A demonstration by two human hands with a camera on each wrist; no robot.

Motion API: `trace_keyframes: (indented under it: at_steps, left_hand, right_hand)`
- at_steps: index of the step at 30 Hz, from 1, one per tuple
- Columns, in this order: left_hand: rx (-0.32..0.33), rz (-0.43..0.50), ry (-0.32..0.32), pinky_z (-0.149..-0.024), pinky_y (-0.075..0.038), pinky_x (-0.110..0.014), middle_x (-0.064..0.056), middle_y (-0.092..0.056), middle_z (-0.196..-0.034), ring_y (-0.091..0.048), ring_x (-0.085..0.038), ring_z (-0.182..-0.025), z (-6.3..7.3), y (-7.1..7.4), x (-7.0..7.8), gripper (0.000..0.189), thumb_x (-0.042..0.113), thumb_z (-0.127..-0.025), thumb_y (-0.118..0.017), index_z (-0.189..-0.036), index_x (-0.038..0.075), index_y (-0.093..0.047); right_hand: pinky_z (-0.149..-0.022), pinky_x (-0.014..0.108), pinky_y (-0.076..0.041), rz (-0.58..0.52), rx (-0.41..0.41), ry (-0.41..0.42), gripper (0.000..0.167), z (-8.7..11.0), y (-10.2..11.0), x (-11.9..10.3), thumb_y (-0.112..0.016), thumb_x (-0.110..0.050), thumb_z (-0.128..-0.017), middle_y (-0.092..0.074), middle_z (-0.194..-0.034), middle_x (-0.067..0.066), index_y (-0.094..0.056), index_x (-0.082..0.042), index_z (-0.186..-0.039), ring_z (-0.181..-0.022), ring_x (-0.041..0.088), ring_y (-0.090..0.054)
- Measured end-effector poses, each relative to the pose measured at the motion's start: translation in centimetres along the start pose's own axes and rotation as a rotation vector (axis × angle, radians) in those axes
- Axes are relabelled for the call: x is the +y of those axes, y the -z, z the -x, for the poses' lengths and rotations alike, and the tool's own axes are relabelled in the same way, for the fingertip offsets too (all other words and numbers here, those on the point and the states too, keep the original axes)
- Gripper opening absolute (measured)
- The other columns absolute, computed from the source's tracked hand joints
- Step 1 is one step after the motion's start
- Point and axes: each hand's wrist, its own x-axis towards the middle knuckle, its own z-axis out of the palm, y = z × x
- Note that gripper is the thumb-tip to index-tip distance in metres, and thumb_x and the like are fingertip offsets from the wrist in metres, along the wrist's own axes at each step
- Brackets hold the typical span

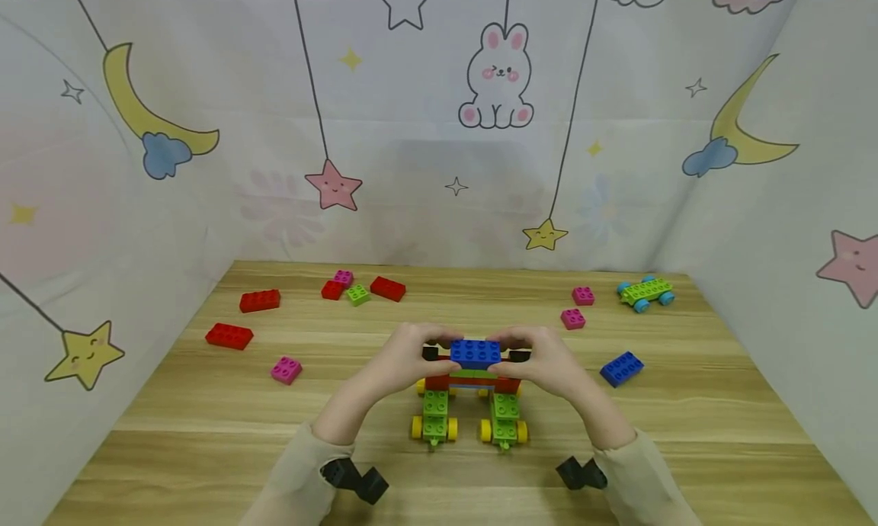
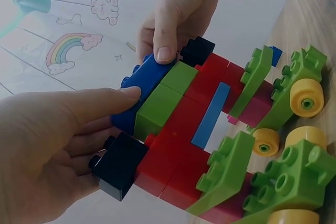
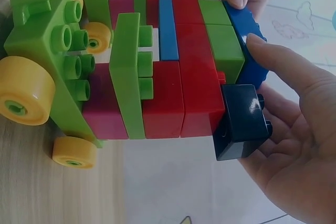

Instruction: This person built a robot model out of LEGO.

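A blue brick (image 1: 475,354) is pinched at its two ends, by my left hand (image 1: 406,360) and my right hand (image 1: 546,360). It lies along the top of two green bricks (image 2: 165,103), which stand on a structure of red bricks (image 3: 197,72). Each upper end carries a black brick (image 3: 244,121), close to the palms. Lower down, the structure has green plates (image 2: 228,169), a thin blue plate (image 2: 211,116) between its two sides and magenta bricks (image 3: 105,103). Its feet are two green wheeled bases (image 1: 435,415) with yellow wheels (image 2: 306,98).
Several red bricks (image 1: 260,300), pink bricks (image 1: 286,370) and a small green brick (image 1: 358,294) lie at left on the wooden table (image 1: 206,434). To the right are a blue brick (image 1: 622,368), two pink bricks (image 1: 572,318) and a green base with blue wheels (image 1: 646,290).
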Motion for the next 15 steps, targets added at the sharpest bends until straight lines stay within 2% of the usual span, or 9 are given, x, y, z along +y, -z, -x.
trace_keyframes:
  at_steps: [5, 15]
  left_hand:
    - [-0.002, 0.026, 0.011, -0.090, -0.055, -0.043, -0.012, -0.070, -0.116, -0.066, -0.026, -0.106, 0.00, 0.01, -0.09, 0.036, 0.015, -0.087, -0.074, -0.121, 0.003, -0.068]
    - [-0.017, 0.019, 0.017, -0.088, -0.056, -0.039, -0.010, -0.071, -0.114, -0.065, -0.023, -0.104, -0.05, 0.07, -0.01, 0.036, 0.017, -0.089, -0.073, -0.122, 0.004, -0.068]
  right_hand:
    - [-0.086, 0.042, -0.057, 0.012, -0.010, 0.019, 0.037, -0.07, 0.07, 0.02, -0.077, -0.023, -0.085, -0.071, -0.113, 0.013, -0.070, -0.005, -0.117, -0.103, 0.028, -0.067]
    - [-0.084, 0.041, -0.057, 0.009, -0.028, 0.028, 0.037, -0.01, 0.30, -0.11, -0.076, -0.022, -0.086, -0.071, -0.111, 0.013, -0.069, -0.003, -0.117, -0.101, 0.026, -0.066]
